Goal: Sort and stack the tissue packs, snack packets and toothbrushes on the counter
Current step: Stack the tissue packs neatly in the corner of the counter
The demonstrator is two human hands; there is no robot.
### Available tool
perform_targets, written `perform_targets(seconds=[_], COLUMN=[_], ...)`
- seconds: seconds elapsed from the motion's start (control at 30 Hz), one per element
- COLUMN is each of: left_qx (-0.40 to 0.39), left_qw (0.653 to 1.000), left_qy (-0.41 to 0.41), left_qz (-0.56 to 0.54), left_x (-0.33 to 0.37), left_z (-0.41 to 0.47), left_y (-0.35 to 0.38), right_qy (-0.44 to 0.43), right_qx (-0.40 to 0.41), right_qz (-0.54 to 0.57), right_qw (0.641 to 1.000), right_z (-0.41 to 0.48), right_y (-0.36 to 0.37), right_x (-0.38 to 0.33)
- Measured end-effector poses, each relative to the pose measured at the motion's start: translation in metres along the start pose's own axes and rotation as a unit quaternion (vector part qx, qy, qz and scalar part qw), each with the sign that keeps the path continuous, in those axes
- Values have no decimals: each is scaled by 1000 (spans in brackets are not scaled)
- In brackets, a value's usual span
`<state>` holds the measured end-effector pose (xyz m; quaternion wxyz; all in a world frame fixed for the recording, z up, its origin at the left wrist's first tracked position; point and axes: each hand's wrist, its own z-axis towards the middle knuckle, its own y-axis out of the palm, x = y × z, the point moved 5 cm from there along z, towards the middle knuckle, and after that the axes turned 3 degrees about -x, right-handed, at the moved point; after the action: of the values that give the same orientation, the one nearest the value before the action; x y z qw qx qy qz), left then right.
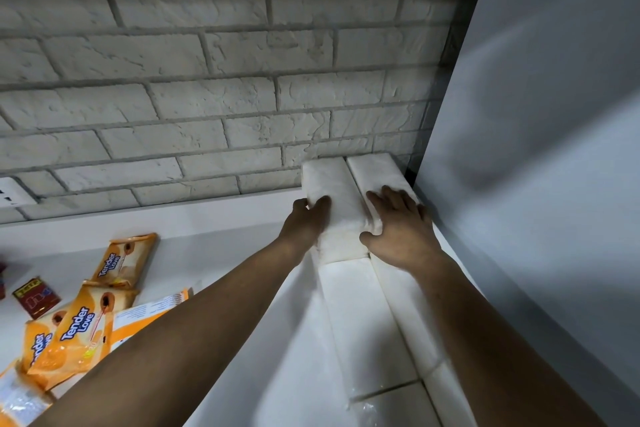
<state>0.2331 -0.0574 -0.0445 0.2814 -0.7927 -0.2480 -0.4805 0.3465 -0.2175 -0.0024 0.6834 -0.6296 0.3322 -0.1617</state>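
Note:
White tissue packs stand in two rows along the right side of the counter (221,239). At the far end a top tissue pack (332,184) lies beside another pack (377,172) against the brick wall. My left hand (306,218) grips the left edge of the top pack, thumb on its side. My right hand (398,225) lies flat with spread fingers over the seam between the two far packs. Lower packs (360,315) run toward me under my forearms. Orange "Tender Love" snack packets (78,326) lie in a loose pile at the left.
A tall grey panel (536,149) walls off the right side, close to the tissue rows. A small dark red packet (36,296) lies left of the orange pile. A white wall socket (10,192) sits at the far left. A clear-wrapped item (17,399) shows bottom left.

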Motion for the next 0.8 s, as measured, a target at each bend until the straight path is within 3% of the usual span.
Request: perform_targets(seconds=[0.43,0.57,0.8], left_qx=[-28,-2,73], left_qw=[1000,1000,994], left_qy=[-7,15,65], left_qz=[12,9,44], left_x=[9,8,-6], left_z=[-15,-26,-67], left_y=[-15,-35,-112], right_qy=[-2,-11,-94], right_qx=[-17,6,14], right_qz=[-2,-13,8], right_qw=[1000,1000,995], right_z=[-2,-9,-27], right_y=[-10,-23,-29], right_x=[0,-15,-101])
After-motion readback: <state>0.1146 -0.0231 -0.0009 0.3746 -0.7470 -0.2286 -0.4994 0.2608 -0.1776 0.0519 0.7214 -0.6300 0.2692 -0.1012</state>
